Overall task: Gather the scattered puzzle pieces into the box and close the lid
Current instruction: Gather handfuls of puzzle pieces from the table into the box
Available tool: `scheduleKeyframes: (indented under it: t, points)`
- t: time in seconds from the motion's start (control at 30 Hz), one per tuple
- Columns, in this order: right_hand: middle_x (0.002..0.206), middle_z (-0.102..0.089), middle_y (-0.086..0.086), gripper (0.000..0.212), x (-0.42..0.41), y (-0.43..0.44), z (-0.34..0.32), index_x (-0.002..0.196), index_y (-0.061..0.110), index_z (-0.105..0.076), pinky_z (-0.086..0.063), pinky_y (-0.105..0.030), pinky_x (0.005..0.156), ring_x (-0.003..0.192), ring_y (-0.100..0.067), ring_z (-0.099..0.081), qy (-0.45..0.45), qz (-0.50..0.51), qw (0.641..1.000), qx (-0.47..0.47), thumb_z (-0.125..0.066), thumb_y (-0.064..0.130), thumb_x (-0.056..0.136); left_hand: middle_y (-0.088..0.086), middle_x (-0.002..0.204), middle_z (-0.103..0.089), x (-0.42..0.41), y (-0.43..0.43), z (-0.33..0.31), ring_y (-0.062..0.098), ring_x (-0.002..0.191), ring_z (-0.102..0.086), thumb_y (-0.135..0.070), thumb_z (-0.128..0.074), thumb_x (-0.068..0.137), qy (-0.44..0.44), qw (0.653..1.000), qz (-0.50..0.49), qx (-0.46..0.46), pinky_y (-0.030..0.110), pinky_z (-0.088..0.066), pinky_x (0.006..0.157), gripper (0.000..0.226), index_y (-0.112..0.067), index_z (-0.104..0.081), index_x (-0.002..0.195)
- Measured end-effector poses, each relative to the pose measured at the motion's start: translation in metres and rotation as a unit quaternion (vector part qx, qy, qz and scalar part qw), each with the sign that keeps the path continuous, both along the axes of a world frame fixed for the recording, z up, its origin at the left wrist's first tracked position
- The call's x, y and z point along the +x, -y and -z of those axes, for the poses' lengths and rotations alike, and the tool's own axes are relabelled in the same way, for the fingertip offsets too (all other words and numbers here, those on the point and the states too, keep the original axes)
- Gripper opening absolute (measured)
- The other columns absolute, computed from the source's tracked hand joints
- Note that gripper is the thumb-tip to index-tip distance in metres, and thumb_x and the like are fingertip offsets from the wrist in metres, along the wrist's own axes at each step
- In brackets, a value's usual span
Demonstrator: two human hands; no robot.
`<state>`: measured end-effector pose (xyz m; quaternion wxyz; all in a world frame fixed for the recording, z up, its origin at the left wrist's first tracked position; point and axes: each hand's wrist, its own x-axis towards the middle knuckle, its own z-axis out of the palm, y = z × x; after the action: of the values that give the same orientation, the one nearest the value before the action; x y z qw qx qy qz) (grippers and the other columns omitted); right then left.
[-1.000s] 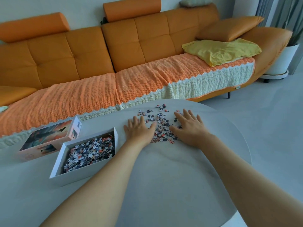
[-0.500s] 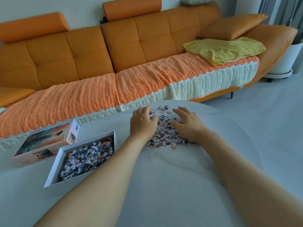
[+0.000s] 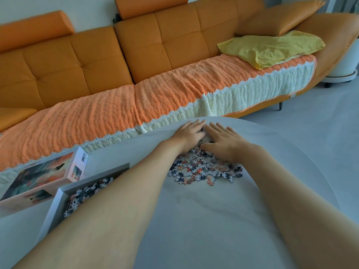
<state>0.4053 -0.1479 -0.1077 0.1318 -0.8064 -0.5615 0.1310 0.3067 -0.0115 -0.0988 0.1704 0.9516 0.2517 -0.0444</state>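
Since the earlier frame, both hands have been carried to the far side of the pile [image 3: 204, 169], and the loose spread of pieces has been drawn into one denser heap nearer the person. From this it is judged that raking is under way and that a scoop toward the box [image 3: 58, 202] is the step to follow; the lid [image 3: 46, 175] is not yet on.

Hands: two. Left hand [image 3: 189, 133] laid flat beyond the pile, fingers extended and together, nothing clamped. Right hand [image 3: 223, 141] laid flat just beside it, fingers spread, palm over the pile's far edge, nothing clamped. The two grips are almost touching at the fingertips.

Pile: one, on the bench [image 3: 194, 220], to the right of the box and well apart from it. Pieces too many and too small to be counted; a few strays are noted at the near edge.

Box: one, open, partly hidden by the left forearm, already holding many pieces.

Lid: one, picture side up, just beyond the box on its left, touching or nearly so.

Sofa [image 3: 136, 55]: one, behind the bench.
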Motion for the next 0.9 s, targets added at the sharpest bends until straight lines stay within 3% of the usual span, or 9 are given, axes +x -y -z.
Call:
scheduleKeyframes:
  t: [0.07, 0.2, 0.4, 0.47, 0.6, 0.67, 0.77, 0.83, 0.9]
  points:
    - [0.163, 0.004, 0.003, 0.075, 0.001, 0.003, 0.0, 0.155, 0.025, 0.001, 0.002, -0.037, 0.121, 0.148, -0.011, 0.006, -0.004, -0.011, 1.0, 0.003, -0.03, 0.054, 0.094, -0.006, 0.163, -0.001, -0.003, 0.007, 0.002, 0.016, 0.15, 0.003, -0.064, -0.014, 0.086, -0.016, 0.998, 0.042, 0.032, 0.042, -0.002, 0.121, 0.077, -0.028, -0.017, 0.155]
    - [0.162, -0.001, 0.005, 0.068, -0.005, 0.016, -0.003, 0.155, 0.027, -0.006, 0.001, -0.032, 0.12, 0.148, -0.008, 0.002, -0.011, -0.024, 1.0, -0.002, -0.032, 0.049, 0.096, -0.006, 0.163, 0.0, -0.032, 0.024, -0.004, 0.012, 0.149, 0.003, -0.046, -0.024, 0.104, 0.007, 0.999, 0.042, 0.004, 0.032, 0.002, 0.118, 0.056, -0.025, -0.012, 0.155]
    - [0.163, -0.001, 0.004, 0.064, -0.04, 0.049, -0.008, 0.155, 0.022, -0.008, 0.001, -0.03, 0.121, 0.148, -0.009, 0.003, -0.015, -0.033, 0.999, -0.012, -0.031, 0.044, 0.099, -0.005, 0.163, 0.005, -0.075, 0.06, 0.001, 0.014, 0.149, 0.009, -0.056, -0.019, 0.1, -0.023, 0.999, 0.039, 0.011, 0.041, -0.002, 0.121, 0.065, -0.024, -0.008, 0.156]
    - [0.162, -0.003, 0.004, 0.063, -0.056, 0.063, -0.009, 0.155, 0.021, -0.009, 0.001, -0.028, 0.12, 0.148, -0.008, 0.002, -0.01, -0.034, 0.999, -0.001, -0.031, 0.041, 0.1, -0.004, 0.163, 0.005, -0.088, 0.078, 0.004, 0.014, 0.149, 0.009, -0.06, -0.015, 0.097, -0.016, 0.999, 0.041, 0.025, 0.039, -0.001, 0.121, 0.07, -0.023, -0.01, 0.156]
    - [0.162, -0.006, 0.005, 0.059, -0.085, 0.093, -0.008, 0.155, 0.021, -0.013, 0.001, -0.027, 0.12, 0.148, -0.008, 0.001, -0.009, -0.027, 0.999, 0.015, -0.029, 0.037, 0.101, -0.003, 0.163, 0.001, -0.116, 0.115, 0.005, 0.013, 0.149, 0.006, -0.048, -0.022, 0.103, 0.028, 1.0, 0.009, 0.004, 0.032, 0.002, 0.121, 0.061, -0.02, -0.008, 0.155]
    - [0.162, -0.007, 0.005, 0.057, -0.099, 0.105, -0.008, 0.155, 0.022, -0.014, 0.001, -0.028, 0.12, 0.149, -0.009, 0.0, -0.015, -0.028, 0.999, 0.025, -0.028, 0.037, 0.101, -0.004, 0.163, -0.005, -0.131, 0.129, 0.004, 0.012, 0.149, 0.002, -0.048, -0.025, 0.103, 0.06, 0.998, 0.0, -0.018, 0.031, 0.0, 0.121, 0.058, -0.022, -0.015, 0.155]
    - [0.162, -0.009, 0.004, 0.057, -0.12, 0.117, -0.007, 0.155, 0.024, -0.016, 0.0, -0.03, 0.121, 0.149, -0.01, 0.0, -0.017, -0.038, 0.998, 0.04, -0.029, 0.036, 0.1, -0.008, 0.157, -0.029, -0.152, 0.139, -0.003, 0.013, 0.144, -0.023, -0.047, -0.032, 0.1, 0.168, 0.977, -0.065, -0.115, 0.036, -0.018, 0.119, 0.049, -0.024, -0.051, 0.139]
    - [0.162, -0.009, 0.004, 0.058, -0.13, 0.122, -0.006, 0.154, 0.025, -0.016, 0.002, -0.029, 0.121, 0.149, -0.009, 0.0, -0.014, -0.046, 0.998, 0.05, -0.03, 0.038, 0.1, -0.007, 0.146, -0.043, -0.16, 0.138, -0.006, 0.011, 0.136, -0.035, -0.043, -0.034, 0.098, 0.226, 0.964, -0.115, -0.078, 0.034, -0.026, 0.115, 0.044, -0.023, -0.064, 0.124]
    - [0.162, -0.009, 0.005, 0.058, -0.134, 0.126, -0.006, 0.155, 0.026, -0.015, 0.002, -0.027, 0.12, 0.148, -0.008, 0.0, -0.013, -0.052, 0.997, 0.057, -0.029, 0.041, 0.1, -0.004, 0.144, -0.044, -0.161, 0.129, -0.004, 0.014, 0.137, -0.031, -0.031, -0.037, 0.099, 0.225, 0.961, -0.16, 0.013, 0.031, -0.023, 0.114, 0.038, -0.021, -0.059, 0.128]
